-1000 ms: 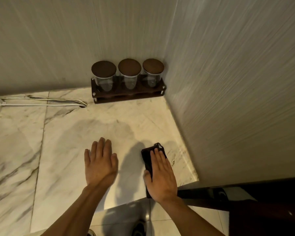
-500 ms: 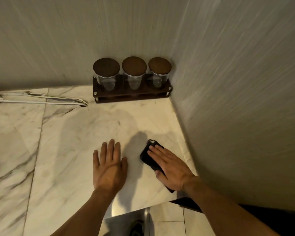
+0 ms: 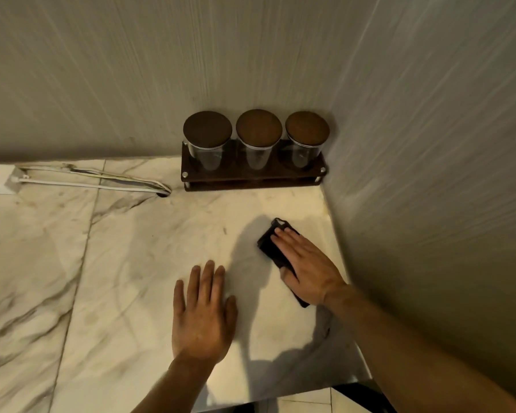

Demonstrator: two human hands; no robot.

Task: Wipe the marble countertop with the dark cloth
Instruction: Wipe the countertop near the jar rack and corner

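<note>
Head view: the dark cloth [image 3: 273,248], folded into a narrow pad, lies flat on the marble countertop [image 3: 125,263] near its right end, angled so its far tip points toward the back corner, and the right hand [image 3: 306,265] lies on top of it, palm down with the fingers stretched out along the fold. That hand is not closed around the cloth; it presses it to the stone with a flat palm, the thumb set against the cloth's left edge. The left hand [image 3: 204,312] rests open and flat on bare marble just beside it, holding nothing, apparently as a brace. The likeliest slip from here is the cloth sliding out from under the palm, since only downward pressure keeps it, and the pad is narrower than the span it must cover, so strokes could leave unwiped strips. The wall [image 3: 429,204] stands just to the right, and a wide stroke that way could jam knuckles or bunch the cloth against it. Further back, the wooden rack [image 3: 252,177] with its three lidded jars [image 3: 258,141] sits in the corner; a long push forward could knock it. To the left, white cables [image 3: 96,181] lie loose along the back edge and could snag the cloth if the wiping reaches them. Faint smudges show on the marble.
</note>
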